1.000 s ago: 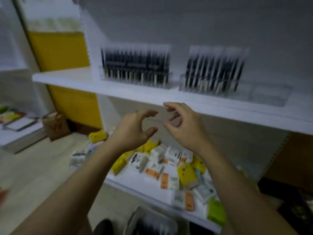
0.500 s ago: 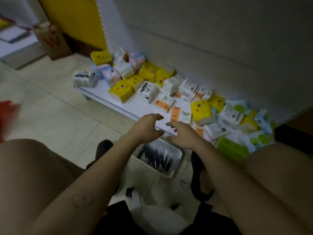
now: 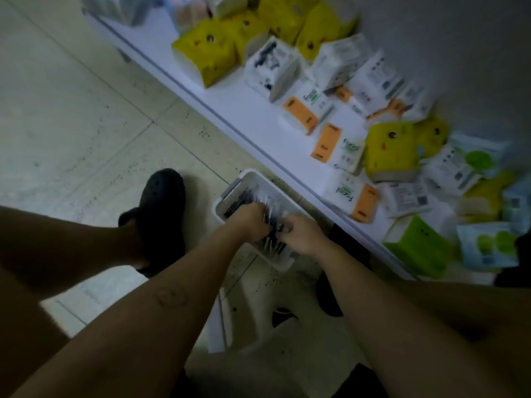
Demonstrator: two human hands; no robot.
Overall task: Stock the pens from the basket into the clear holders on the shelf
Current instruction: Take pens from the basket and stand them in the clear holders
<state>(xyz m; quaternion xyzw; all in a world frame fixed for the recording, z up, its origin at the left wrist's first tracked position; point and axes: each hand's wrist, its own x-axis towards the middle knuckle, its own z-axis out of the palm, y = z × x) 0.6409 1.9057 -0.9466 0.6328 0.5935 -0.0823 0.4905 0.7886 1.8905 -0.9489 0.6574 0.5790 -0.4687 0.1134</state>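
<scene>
Seemingly, left hand and right hand grip pens inside the basket.

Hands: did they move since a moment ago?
Yes. The left hand and right hand went down: earlier they hovered above the basket, now both are inside it among the pens.

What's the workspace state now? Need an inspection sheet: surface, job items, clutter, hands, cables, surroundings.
Surface: speckled tiled floor; low white shelf beside it.
Job's things: white basket on the floor, pens inside; clear holders not in view.
Clutter: tissue packs strewn on the low shelf, in yellow, white and green.
Hands: left hand among the pens, fingers hidden; right hand curled on pens.
Cables: nothing seen.
Surroundings: grey back panel; black shoe left of the basket.
</scene>
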